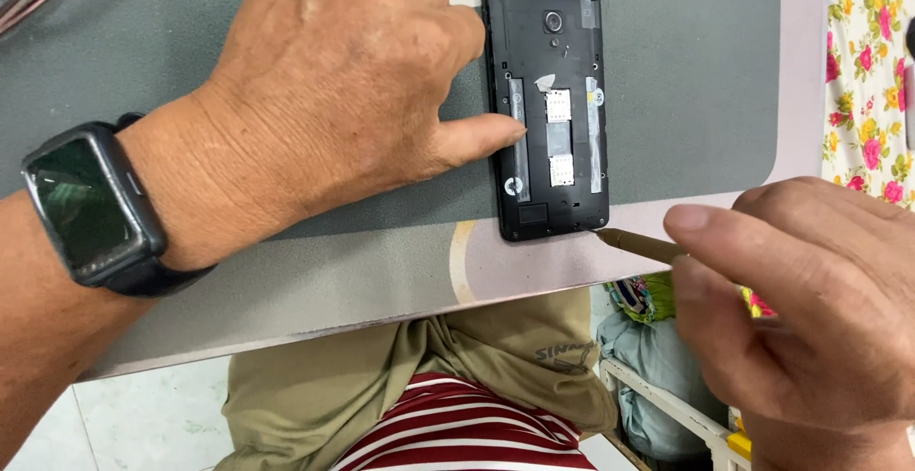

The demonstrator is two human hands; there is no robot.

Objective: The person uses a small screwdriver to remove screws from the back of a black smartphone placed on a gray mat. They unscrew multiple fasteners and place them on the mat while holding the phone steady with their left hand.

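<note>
- Nearest the camera, the right hand [810,309] is hovering past the near edge of the tabletop [381,271], its thumb and fingers pressed together and pinching a slim brown tool [637,243].
- The tool's tip is touching, or all but touching, the near right corner of the phone [550,104], right where the black frame is meeting the mat.
- The phone is lying face down with its back cover off, close to the near edge of the tabletop, its camera end pointing toward the far side; two white card slots and a pale sticker are showing inside.
- The left hand [334,80] is lying across the tabletop beside the phone, fingers curled at its far end and the thumb stretched out, pressing on the phone's left side and pinning it down.
- A dark watch [91,206] is sitting on the left wrist.
- A floral cloth [869,71] is hanging off the right edge of the tabletop.
- To my eye, the risk is sitting at that corner: if the tip is pushing harder than the thumb is holding, the phone could be skidding toward the near edge, or the tool could be slipping and gouging the frame.
- Levering at too steep an angle could be cracking the thin plastic rim.
</note>
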